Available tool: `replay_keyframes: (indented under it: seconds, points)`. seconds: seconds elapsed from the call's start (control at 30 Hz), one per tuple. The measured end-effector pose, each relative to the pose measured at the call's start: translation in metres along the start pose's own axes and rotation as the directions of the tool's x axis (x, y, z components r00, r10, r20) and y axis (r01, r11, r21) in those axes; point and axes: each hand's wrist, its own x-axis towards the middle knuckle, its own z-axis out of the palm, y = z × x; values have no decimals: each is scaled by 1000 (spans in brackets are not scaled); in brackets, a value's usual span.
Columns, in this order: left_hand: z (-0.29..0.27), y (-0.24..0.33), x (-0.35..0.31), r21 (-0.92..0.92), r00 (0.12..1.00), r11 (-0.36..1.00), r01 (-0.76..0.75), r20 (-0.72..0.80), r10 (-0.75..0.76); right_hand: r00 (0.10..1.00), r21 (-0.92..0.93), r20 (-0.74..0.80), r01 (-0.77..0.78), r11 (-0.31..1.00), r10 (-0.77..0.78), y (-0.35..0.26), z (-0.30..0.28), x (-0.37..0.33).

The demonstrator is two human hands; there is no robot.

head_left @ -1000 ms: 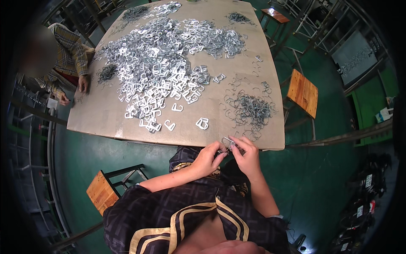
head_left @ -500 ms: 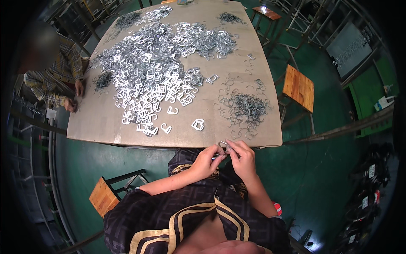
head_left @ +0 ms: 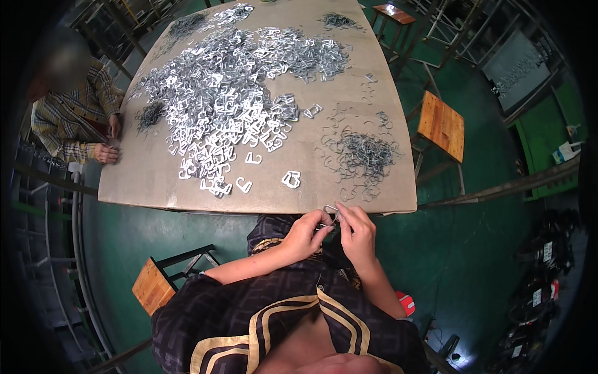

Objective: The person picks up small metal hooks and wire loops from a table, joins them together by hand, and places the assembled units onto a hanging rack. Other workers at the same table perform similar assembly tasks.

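Just off the counter (head_left: 187, 193) at six o'clock, my left hand (head_left: 306, 232) and right hand (head_left: 358, 232) pinch one small metal clip (head_left: 331, 212); light, stiff, slippery; I'd take its edges.

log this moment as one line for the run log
left hand: pinching small metal clip | right hand: on same clip | at near table edge | wire pile ahead
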Motion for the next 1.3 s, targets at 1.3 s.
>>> replay_keyframes:
  seconds: [1.3]
  points:
    - [-140, -104, 43, 712, 824, 465, 526, -561, -73, 997, -10, -71, 36, 999, -36, 5, -1, -34]
